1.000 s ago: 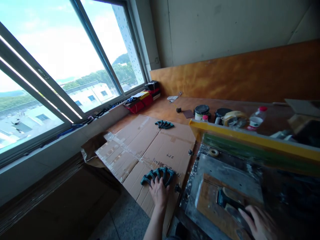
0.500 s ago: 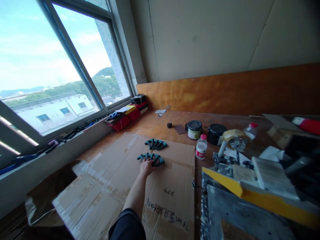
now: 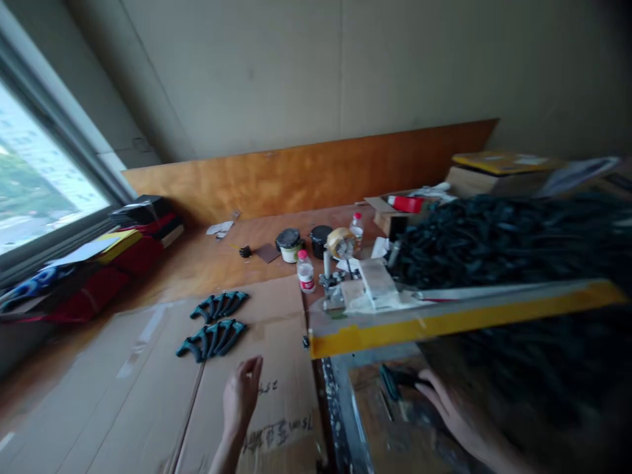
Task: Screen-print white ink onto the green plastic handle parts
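Observation:
My left hand hovers over the cardboard sheet, fingers loosely curled and apart with nothing in them. Just beyond it lie two fanned rows of razor-shaped handles, the nearer row and the farther row, dark with teal heads. At the lower right, my right hand grips one razor-shaped handle by its dark stem, teal head pointing left. It is held above a brown board under the yellow-edged shelf. Motion blurs this hand somewhat.
A large heap of dark handles covers the raised shelf with its yellow-taped edge. Beside the cardboard stand a red-capped bottle, a lidded jar and a tape roll. Red boxes line the window side.
The view has swung right. My left hand has come off the nearer row of handles and drawn back toward me. My right hand has come into view holding a handle.

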{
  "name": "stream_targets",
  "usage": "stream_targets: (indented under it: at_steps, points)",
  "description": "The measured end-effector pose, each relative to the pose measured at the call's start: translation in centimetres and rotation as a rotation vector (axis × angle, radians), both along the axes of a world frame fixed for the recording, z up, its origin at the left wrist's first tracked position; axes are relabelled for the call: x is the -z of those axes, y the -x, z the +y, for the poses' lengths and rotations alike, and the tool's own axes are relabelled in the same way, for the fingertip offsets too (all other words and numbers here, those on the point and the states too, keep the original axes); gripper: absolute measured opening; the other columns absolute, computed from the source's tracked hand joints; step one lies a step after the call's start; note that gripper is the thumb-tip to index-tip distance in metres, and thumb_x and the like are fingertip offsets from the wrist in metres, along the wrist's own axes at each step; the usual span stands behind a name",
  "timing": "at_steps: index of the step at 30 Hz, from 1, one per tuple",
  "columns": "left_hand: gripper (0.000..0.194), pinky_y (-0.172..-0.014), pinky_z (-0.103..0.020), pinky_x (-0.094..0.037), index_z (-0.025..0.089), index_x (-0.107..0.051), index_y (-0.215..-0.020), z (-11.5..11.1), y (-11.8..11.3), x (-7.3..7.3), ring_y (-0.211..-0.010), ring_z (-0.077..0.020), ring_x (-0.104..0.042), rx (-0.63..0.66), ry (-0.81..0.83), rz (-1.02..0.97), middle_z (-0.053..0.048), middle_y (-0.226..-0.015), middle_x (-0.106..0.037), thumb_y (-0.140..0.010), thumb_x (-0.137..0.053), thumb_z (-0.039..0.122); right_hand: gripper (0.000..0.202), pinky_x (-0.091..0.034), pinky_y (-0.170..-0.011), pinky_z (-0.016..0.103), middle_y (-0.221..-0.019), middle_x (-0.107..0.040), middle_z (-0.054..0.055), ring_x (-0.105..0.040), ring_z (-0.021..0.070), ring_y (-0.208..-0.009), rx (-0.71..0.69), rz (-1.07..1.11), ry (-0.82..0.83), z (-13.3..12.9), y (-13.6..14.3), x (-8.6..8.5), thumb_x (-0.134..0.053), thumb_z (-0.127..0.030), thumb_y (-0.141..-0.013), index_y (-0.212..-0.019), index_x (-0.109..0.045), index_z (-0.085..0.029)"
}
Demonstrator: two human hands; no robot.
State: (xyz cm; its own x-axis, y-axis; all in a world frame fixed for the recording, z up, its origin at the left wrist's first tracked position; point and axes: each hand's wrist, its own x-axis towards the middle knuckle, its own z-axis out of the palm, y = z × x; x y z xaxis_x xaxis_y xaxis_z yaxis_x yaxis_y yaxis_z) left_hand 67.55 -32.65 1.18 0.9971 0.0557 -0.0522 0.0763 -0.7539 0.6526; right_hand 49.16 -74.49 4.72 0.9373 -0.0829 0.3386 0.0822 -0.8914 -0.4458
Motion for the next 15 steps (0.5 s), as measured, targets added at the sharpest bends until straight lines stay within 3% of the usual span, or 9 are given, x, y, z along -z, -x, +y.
stream_targets:
  at_steps: [2, 3, 5, 8, 10, 12, 15]
  points:
    - [0.052, -0.078, -0.034, -0.053, 0.02, -0.073, -0.096, -5.5, 6.6, 0.6, -0.088, -0.0268, -0.069, 0.174, 0.282, 0.179, -0.01, -0.097, -0.075, -0.083, -0.046, 0.062, 0.03, -0.052, -0.062, 0.027, -0.077, -0.066, 0.004, -0.066, 0.0181, -0.071, 0.02, 0.025, -0.099, 2.1, 0.0, -2.3, -0.034, -0.04, -0.1, -0.09, -0.057, -0.023]
    - [0.055, -0.079, -0.033, -0.054, 0.02, -0.073, -0.103, -8.2, 10.0, 0.9, -0.092, -0.0269, -0.069, 0.268, 0.425, 0.299, -0.01, -0.1, -0.075, -0.082, -0.047, 0.064, 0.028, -0.051, -0.062, 0.027, -0.077, -0.065, 0.003, -0.064, 0.0173, -0.07, 0.027, 0.026, -0.14, 3.3, 0.1, -3.2, -0.033, -0.037, -0.1, -0.09, -0.054, -0.022]
    - [0.065, -0.079, -0.034, -0.055, 0.02, -0.066, -0.119, -13.2, 15.7, 1.2, -0.103, -0.0284, -0.067, 0.301, 0.646, 0.363, -0.013, -0.112, -0.072, -0.08, -0.046, 0.068, 0.022, -0.049, -0.063, 0.027, -0.078, -0.062, 0.002, -0.062, 0.0168, -0.07, 0.016, 0.014, -0.172, 6.3, 0.7, -4.2, -0.035, -0.033, -0.1, -0.09, -0.051, -0.022]
    - [0.064, -0.093, -0.037, -0.051, 0.022, -0.063, -0.124, -17.6, 19.5, 1.2, -0.116, -0.0287, -0.06, 0.24, 0.677, 0.207, -0.014, -0.128, -0.063, -0.075, -0.056, 0.064, 0.01, -0.048, -0.076, 0.032, -0.092, -0.062, 0.006, -0.059, 0.0203, -0.086, -0.128, -0.039, -0.096, 10.1, 2.6, -4.2, -0.043, -0.026, -0.096, -0.097, -0.051, -0.02]
    - [0.059, -0.102, -0.038, -0.044, 0.023, -0.065, -0.119, -18.0, 19.2, 1.0, -0.118, -0.0277, -0.058, 0.173, 0.593, 0.097, -0.012, -0.128, -0.063, -0.072, -0.062, 0.058, 0.012, -0.045, -0.086, 0.034, -0.101, -0.061, 0.006, -0.056, 0.0215, -0.096, -0.294, -0.02, -0.043, 10.6, 3.5, -3.8, -0.052, -0.025, -0.091, -0.102, -0.052, -0.019]
    - [0.055, -0.096, -0.04, -0.048, 0.022, -0.067, -0.112, -16.6, 18.1, 0.7, -0.108, -0.0282, -0.063, 0.084, 0.501, 0.055, -0.012, -0.113, -0.07, -0.07, -0.062, 0.058, 0.013, -0.043, -0.089, 0.034, -0.101, -0.061, 0.003, -0.054, 0.0207, -0.097, -0.366, 0.07, 0.018, 8.2, 3.2, -3.5, -0.058, -0.025, -0.088, -0.101, -0.055, -0.021]
    - [0.05, -0.069, -0.038, -0.055, 0.019, -0.069, -0.095, -12.5, 16.7, 0.5, -0.079, -0.0276, -0.069, -0.078, 0.35, 0.027, -0.01, -0.079, -0.071, -0.073, -0.056, 0.062, 0.016, -0.043, -0.084, 0.032, -0.097, -0.062, 0.005, -0.055, 0.0204, -0.095, -0.166, 0.219, 0.222, -0.1, 1.1, -2.6, -0.051, -0.015, -0.089, -0.099, -0.061, -0.022]
